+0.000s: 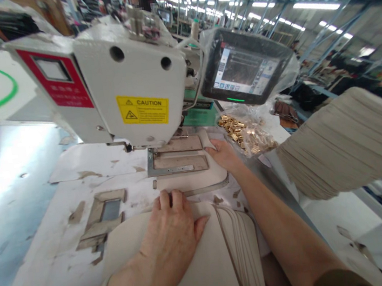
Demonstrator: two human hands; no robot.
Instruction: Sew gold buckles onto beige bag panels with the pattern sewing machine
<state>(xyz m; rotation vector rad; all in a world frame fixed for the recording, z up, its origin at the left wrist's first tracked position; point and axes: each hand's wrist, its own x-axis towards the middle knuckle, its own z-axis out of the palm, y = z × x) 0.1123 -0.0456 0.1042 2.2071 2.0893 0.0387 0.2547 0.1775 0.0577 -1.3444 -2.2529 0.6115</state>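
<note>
My left hand [174,229] lies on a stack of beige panels [206,258] in front of the sewing machine [133,80], its fingers pointing forward and its thumb spread to the side. My right hand [223,153] is at the right edge of a beige panel [195,179], thumb on top and the other fingers partly hidden. That panel lies flat under the machine head, with a metal clamp frame [171,170] over it. Several panels are fanned out at the right side of the near stack.
A screen [241,68] stands behind, right of the machine head. Gold metal pieces [235,130] in clear plastic lie beyond my right hand. A tall pile of beige panels [349,141] is at the right. A cut template [104,215] lies left of the clamp.
</note>
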